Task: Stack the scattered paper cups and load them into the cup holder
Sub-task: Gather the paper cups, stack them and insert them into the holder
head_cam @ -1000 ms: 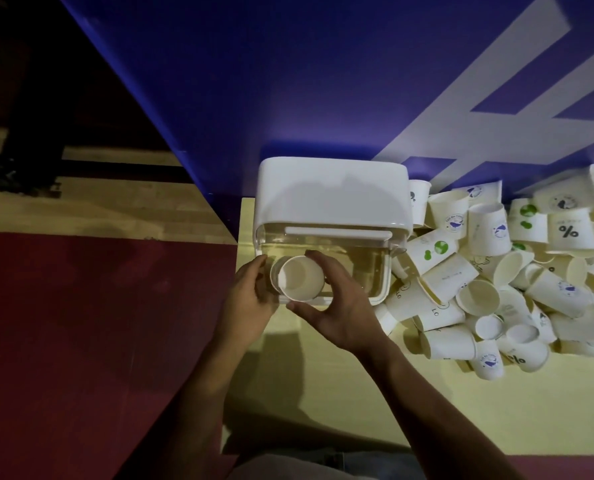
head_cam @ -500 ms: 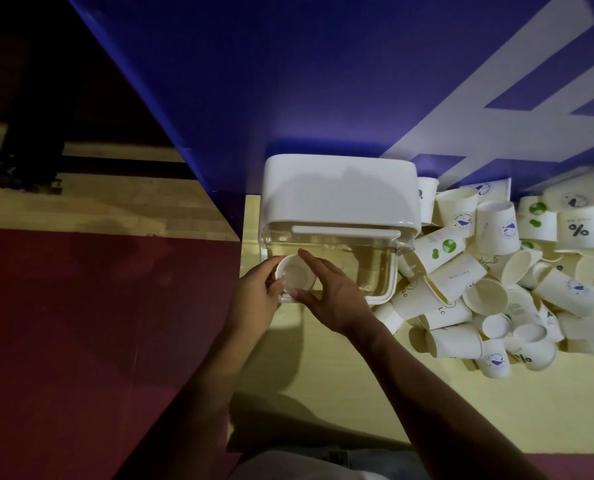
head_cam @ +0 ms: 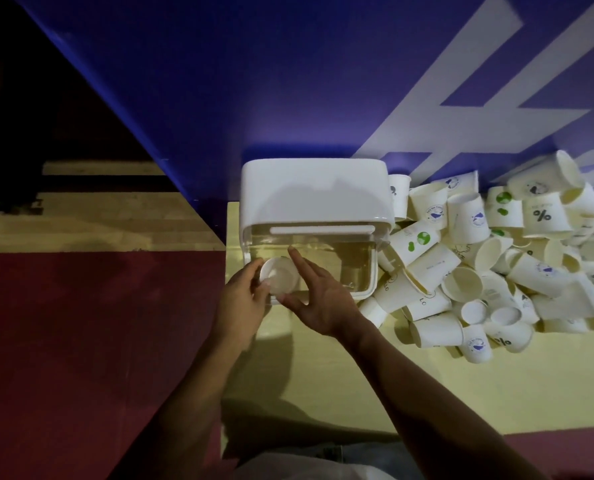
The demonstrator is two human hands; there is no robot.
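A white cup holder (head_cam: 314, 192) with a clear front compartment stands on the pale yellow table against the blue wall. A stack of white paper cups (head_cam: 279, 274) sits at the left end of that clear compartment, its open mouth toward me. My left hand (head_cam: 243, 303) holds the stack on its left side with curled fingers. My right hand (head_cam: 318, 299) holds the right side between forefinger and thumb, the forefinger stretched up along the rim. A heap of scattered paper cups (head_cam: 489, 271) lies to the right of the holder.
The blue wall (head_cam: 288, 81) with white lettering rises right behind the holder. The table's left edge (head_cam: 227, 237) runs just left of the holder, with red floor beyond it. Bare yellow tabletop (head_cam: 358, 375) lies in front, between my arms and the cup heap.
The cup stack has gone further down into the clear compartment and looks smaller. Both hands have followed it in and stayed around it.
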